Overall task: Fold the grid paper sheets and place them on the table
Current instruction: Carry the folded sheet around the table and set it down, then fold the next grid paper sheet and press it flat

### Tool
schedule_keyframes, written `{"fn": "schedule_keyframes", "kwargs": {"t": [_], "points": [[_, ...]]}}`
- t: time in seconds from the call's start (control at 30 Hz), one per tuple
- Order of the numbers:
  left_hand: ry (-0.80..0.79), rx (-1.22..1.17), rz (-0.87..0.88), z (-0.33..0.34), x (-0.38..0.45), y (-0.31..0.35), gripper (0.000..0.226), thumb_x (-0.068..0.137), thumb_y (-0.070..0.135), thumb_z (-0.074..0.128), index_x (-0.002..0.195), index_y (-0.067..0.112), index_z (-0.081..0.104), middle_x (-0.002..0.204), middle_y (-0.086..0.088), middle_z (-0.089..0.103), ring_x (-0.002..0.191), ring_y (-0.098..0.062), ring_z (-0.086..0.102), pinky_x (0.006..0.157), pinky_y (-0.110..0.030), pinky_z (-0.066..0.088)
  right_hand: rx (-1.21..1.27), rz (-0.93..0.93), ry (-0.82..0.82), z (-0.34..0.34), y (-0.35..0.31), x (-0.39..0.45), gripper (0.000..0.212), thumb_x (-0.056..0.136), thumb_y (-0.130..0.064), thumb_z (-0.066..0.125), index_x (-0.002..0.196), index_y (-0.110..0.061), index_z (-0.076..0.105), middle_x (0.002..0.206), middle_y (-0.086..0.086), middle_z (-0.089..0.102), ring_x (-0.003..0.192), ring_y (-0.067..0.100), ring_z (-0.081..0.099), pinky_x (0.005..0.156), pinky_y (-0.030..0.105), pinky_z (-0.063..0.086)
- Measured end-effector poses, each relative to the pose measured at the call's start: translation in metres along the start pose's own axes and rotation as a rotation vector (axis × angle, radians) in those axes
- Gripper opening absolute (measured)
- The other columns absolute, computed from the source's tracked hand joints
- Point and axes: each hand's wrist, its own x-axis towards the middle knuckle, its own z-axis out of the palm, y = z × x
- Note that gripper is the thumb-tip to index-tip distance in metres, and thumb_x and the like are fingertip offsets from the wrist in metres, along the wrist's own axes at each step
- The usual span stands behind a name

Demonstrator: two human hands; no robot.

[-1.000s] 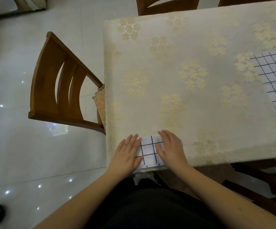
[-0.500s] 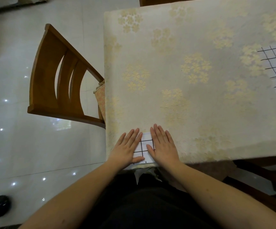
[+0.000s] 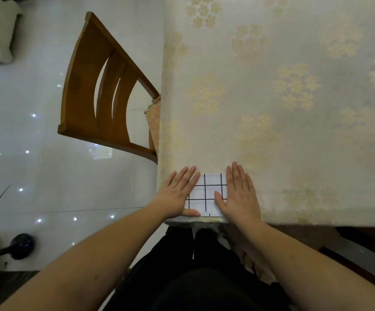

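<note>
At the lower centre of the frame, the flat, open left hand (image 3: 178,194) and right hand (image 3: 240,196) press one folded grid paper (image 3: 207,194) onto the tabletop (image 3: 271,108); this sheet looks nearly finished.

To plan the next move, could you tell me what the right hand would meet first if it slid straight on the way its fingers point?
Only bare tablecloth lies ahead of the right hand; the way looks free.
</note>
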Motion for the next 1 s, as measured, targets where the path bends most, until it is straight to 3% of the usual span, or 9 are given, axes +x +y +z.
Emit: {"fn": "schedule_keyframes", "kwargs": {"t": [0.2,0.37,0.5,0.73,0.83,1.0], "points": [[-0.088,0.047,-0.040,-0.019,-0.005,0.012,0.109,0.083,0.081,0.031,0.150,0.017,-0.026,0.158,-0.004,-0.031,0.145,-0.022,-0.026,0.118,-0.043,-0.013,-0.025,0.001,-0.048,-0.006,-0.003,0.000,0.086,0.090,-0.062,0.012,0.154,-0.009,-0.011,0.162,0.010,-0.018,0.149,0.022,-0.015,0.120,0.036,-0.009],[-0.041,0.072,-0.152,-0.046,-0.021,0.022,0.084,0.096,0.065,0.026,0.156,0.013,-0.004,0.164,-0.008,-0.006,0.151,-0.025,-0.005,0.120,-0.048,-0.002,-0.116,0.033,-0.154,-0.039,-0.023,0.006,0.082,0.097,-0.053,0.032,0.154,-0.005,-0.004,0.163,0.014,-0.007,0.151,0.027,-0.004,0.122,0.040,-0.004],[0.082,-0.002,-0.243,-0.062,-0.056,0.007,0.074,0.100,0.059,0.021,0.156,0.014,0.005,0.164,-0.009,0.008,0.151,-0.026,0.004,0.121,-0.045,0.004,-0.022,-0.006,-0.066,-0.075,-0.079,0.004,0.076,0.098,-0.041,0.041,0.156,-0.015,-0.001,0.164,0.010,0.002,0.150,0.028,0.010,0.121,0.042,0.007],[0.251,-0.130,-0.308,-0.086,-0.175,-0.042,0.065,0.101,0.054,0.015,0.156,0.021,0.004,0.164,-0.002,0.001,0.151,-0.020,-0.004,0.121,-0.040,-0.001,-0.061,-0.129,-0.060,-0.102,-0.184,-0.024,0.063,0.099,-0.042,0.037,0.154,-0.017,0.018,0.161,0.008,0.022,0.147,0.028,0.021,0.120,0.045,0.012],[0.267,-0.121,-0.389,-0.074,-0.229,-0.070,0.071,0.095,0.057,0.002,0.155,0.020,0.000,0.164,-0.004,-0.003,0.150,-0.021,-0.009,0.116,-0.037,-0.009,-0.086,-0.219,-0.057,-0.113,-0.234,-0.038,0.060,0.098,-0.044,0.038,0.151,-0.020,0.026,0.158,0.005,0.029,0.143,0.025,0.028,0.118,0.041,0.019],[0.301,-0.106,-0.504,-0.049,-0.308,-0.130,0.072,0.094,0.052,0.000,0.155,0.016,-0.003,0.164,-0.008,-0.004,0.150,-0.025,-0.008,0.122,-0.044,0.002,-0.117,-0.294,-0.028,-0.119,-0.330,-0.061,0.061,0.099,-0.047,0.036,0.153,-0.024,0.021,0.159,0.001,0.026,0.145,0.021,0.025,0.118,0.039,0.018]]}}
